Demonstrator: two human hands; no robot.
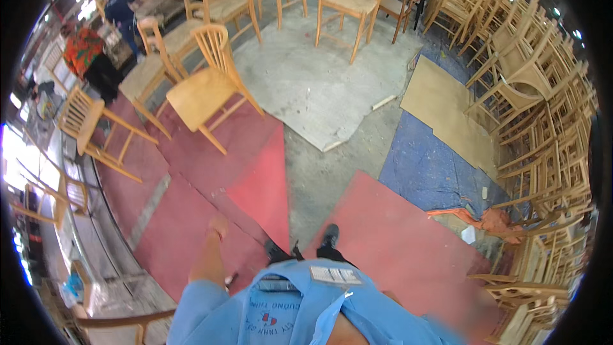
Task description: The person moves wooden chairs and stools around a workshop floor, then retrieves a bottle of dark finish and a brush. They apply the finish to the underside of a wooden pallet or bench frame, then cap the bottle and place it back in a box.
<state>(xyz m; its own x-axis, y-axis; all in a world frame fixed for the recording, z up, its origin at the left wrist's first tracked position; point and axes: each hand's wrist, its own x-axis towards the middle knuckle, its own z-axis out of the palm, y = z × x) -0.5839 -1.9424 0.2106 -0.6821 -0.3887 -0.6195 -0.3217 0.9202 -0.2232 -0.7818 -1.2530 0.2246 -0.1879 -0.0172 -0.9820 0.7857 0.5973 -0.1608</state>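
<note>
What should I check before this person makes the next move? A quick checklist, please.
1. Left hand clear of chairs: ok, apart from them.
2. Left hand empty: cannot tell; its fingers are too indistinct.
3. Right hand in clear view: not ok; a blurred shape at lower right may be it.
4. Slatted-back chair ahead-left upright: ok.
5. Floor evenly covered: not ok; bare concrete shows between red sheets.
6. Co-worker in orange-patterned top apart from left hand: ok.
</note>
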